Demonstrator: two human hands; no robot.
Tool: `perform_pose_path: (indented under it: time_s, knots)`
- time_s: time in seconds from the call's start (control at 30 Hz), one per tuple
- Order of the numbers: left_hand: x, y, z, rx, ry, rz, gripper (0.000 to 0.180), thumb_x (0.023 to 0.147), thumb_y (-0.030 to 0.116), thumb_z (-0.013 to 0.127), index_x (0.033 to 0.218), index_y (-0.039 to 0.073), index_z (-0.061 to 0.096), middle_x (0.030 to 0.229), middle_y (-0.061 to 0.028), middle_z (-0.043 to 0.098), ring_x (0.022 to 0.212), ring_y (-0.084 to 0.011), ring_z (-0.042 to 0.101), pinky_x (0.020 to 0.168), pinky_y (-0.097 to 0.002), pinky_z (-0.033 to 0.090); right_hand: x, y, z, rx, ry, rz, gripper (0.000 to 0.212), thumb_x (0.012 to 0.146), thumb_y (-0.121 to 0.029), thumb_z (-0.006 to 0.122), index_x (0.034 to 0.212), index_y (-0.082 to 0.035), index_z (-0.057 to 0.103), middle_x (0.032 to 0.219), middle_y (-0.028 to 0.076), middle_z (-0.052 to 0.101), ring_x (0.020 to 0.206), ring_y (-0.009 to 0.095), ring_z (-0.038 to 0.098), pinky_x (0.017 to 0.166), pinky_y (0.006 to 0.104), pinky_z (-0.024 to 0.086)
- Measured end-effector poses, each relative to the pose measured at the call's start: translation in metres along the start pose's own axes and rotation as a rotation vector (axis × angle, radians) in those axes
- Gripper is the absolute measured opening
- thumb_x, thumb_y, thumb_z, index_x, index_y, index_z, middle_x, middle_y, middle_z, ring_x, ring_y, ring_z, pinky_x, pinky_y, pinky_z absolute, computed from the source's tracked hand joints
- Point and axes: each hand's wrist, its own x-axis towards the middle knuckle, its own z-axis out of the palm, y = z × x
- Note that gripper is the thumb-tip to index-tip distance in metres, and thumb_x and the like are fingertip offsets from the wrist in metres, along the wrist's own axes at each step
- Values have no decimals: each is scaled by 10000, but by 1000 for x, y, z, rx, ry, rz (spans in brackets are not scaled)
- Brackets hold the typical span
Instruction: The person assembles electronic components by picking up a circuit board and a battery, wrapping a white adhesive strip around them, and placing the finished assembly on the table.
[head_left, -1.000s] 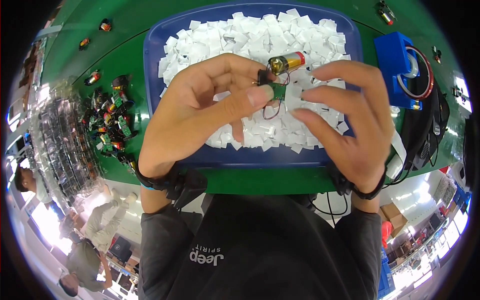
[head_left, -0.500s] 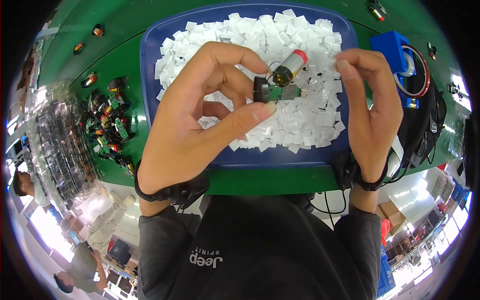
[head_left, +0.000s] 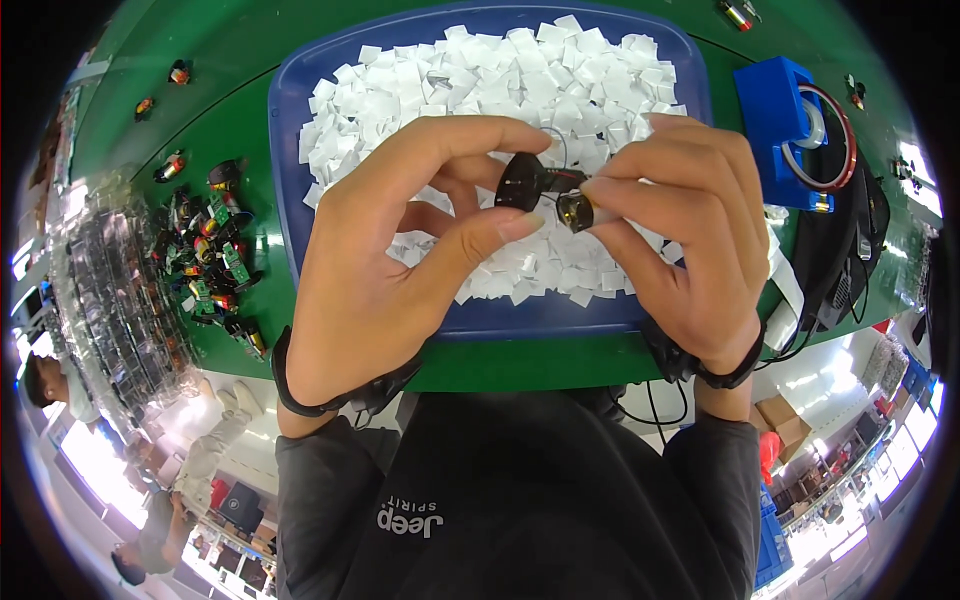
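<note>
Over a blue tray (head_left: 287, 165) filled with small white paper squares (head_left: 480, 80), my two hands hold one wired electronic assembly. My left hand (head_left: 375, 230) pinches its black round part (head_left: 518, 183) between thumb and forefinger. Closed around the assembly's small cylindrical cell (head_left: 574, 211) are the fingers of my right hand (head_left: 690, 200); only its yellowish-dark end shows, and the rest is hidden. A thin wire (head_left: 562, 140) loops up from the black part. The green circuit board seen earlier is out of sight now.
On the green table to the left lies a heap of similar assemblies (head_left: 215, 240), beside stacked clear plastic trays (head_left: 120, 300). At the right stand a blue tape dispenser (head_left: 760, 115) with rolls and a black bag (head_left: 850, 250). Several loose assemblies (head_left: 170, 166) lie farther out.
My right hand has moved left and closed on the cell. The black part has turned, and the cell's red-and-silver body has gone behind my fingers.
</note>
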Motion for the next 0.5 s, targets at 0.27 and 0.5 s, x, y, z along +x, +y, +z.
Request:
perform_pose_path:
  time_s: [0.27, 0.5]
  knots:
    - [3, -3, 2, -60, 1, 54, 352, 887, 63, 651, 1218, -26, 570, 950, -54, 556, 811, -114, 552, 632, -267, 546, -2, -11, 6, -37, 80, 18, 313, 659, 56, 772, 890, -59, 596, 941, 95, 683, 895, 280, 617, 870, 454, 544]
    - [8, 2, 5, -659, -166, -250, 374, 940, 31, 498, 1306, -43, 473, 1040, -94, 585, 847, -141, 586, 646, -296, 595, 2, -20, 1, -21, 89, -46, 274, 681, 56, 769, 881, -35, 605, 928, 123, 712, 917, 281, 639, 818, 427, 564]
